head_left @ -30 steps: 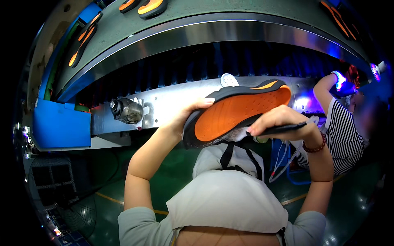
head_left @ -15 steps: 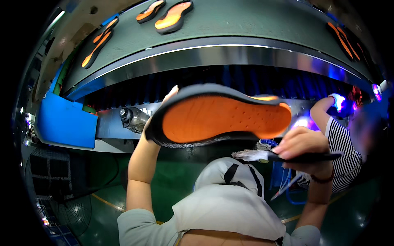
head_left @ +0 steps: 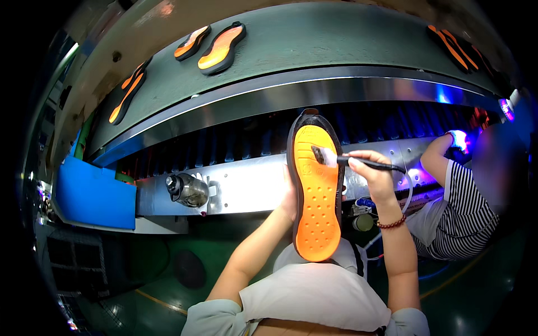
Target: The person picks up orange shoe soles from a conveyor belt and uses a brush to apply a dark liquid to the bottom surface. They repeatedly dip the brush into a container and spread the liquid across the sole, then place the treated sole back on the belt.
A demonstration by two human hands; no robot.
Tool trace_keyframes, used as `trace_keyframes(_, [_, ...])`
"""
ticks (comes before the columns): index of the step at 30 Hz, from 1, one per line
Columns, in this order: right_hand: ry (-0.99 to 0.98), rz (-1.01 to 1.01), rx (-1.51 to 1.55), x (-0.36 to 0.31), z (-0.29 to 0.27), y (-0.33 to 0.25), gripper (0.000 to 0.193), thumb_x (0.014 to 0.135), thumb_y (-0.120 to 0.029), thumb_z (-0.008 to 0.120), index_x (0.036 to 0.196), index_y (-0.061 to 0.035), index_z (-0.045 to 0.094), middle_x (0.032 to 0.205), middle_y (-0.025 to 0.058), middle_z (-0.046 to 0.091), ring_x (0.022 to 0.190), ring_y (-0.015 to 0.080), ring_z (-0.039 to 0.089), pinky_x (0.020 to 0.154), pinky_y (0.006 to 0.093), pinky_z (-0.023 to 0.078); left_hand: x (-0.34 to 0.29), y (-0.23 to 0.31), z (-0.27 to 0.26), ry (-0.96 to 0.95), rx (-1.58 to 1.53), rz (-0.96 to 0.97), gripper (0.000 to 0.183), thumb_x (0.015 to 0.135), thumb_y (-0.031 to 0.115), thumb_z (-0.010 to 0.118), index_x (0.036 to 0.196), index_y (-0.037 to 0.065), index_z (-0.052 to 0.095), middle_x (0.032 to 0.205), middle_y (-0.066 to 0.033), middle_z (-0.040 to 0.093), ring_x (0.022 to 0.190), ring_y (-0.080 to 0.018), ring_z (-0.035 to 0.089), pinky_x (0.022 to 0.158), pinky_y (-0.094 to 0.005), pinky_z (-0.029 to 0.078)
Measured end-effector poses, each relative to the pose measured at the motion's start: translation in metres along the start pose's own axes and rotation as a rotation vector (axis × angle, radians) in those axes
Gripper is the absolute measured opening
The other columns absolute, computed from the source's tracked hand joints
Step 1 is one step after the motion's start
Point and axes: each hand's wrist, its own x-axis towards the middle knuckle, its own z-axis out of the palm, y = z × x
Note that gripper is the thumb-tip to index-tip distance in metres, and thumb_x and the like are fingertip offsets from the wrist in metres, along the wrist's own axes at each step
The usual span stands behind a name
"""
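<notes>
An orange and black shoe sole (head_left: 318,207) stands on end in front of me, its orange face with small dimples turned up toward the view. Around its left edge my left hand (head_left: 290,193) is closed, with most of the fingers hidden behind the sole. My right hand (head_left: 371,171) pinches a black-handled brush (head_left: 358,162), which has a thin pale tube running from its rear end. The brush's whitish, dark-tipped bristles rest on the upper part of the orange face.
Several more orange and black soles (head_left: 222,49) lie on the green conveyor belt (head_left: 336,45) beyond a metal rail. A metal ledge (head_left: 246,187) carries a dark bottle (head_left: 188,190). At the left is a blue panel (head_left: 95,193). A co-worker in a striped garment (head_left: 468,213) sits at right.
The sole has turned from lying sideways to standing lengthwise. My left hand has moved right along with it. The brush has swung up from below the sole onto its orange face.
</notes>
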Motion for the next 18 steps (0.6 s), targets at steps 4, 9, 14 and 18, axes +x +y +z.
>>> trace_keyframes(4, [0.043,-0.099,-0.155,0.020,0.007,-0.004,0.016,0.075,0.000,0.061,0.091,0.0048,0.061,0.086,0.0110,0.064,0.076,0.0127,0.061,0.074,0.0229,0.048,0.005,-0.012,0.003,-0.018,0.032,0.061,0.088,0.073,0.076,0.013,0.130,0.010,0.031,0.116,-0.0149,0.048,0.099,-0.0284,0.054,0.085,-0.0407,0.044])
trace_keyframes(9, [0.061,-0.741,-0.823,0.017,0.035,0.000,0.013,0.066,-0.006,0.063,0.079,-0.0033,0.064,0.075,0.0103,0.063,0.067,0.0225,0.060,0.063,0.0292,0.044,0.011,-0.016,0.023,0.409,0.251,0.188,0.082,0.077,0.072,0.013,0.130,0.012,0.032,0.121,-0.0090,0.046,0.108,-0.0219,0.048,0.093,-0.0362,0.038])
trace_keyframes(14, [-0.202,-0.621,-0.858,-0.043,0.032,0.007,0.012,0.062,-0.008,0.065,0.073,-0.0057,0.061,0.075,0.0074,0.063,0.069,0.0208,0.060,0.065,0.0304,0.043,0.009,0.007,-0.004,0.267,0.206,0.263,0.083,0.076,0.073,0.013,0.129,0.012,0.033,0.122,-0.0088,0.047,0.108,-0.0224,0.048,0.092,-0.0362,0.038])
trace_keyframes(18, [-0.548,-0.227,-0.527,-0.048,0.003,-0.005,0.015,0.063,-0.011,0.067,0.077,-0.0081,0.064,0.077,0.0064,0.065,0.073,0.0218,0.063,0.076,0.0285,0.046,-0.002,0.009,-0.012,0.117,0.104,0.129,0.083,0.077,0.072,0.012,0.130,0.012,0.032,0.123,-0.0101,0.047,0.108,-0.0259,0.048,0.093,-0.0374,0.038])
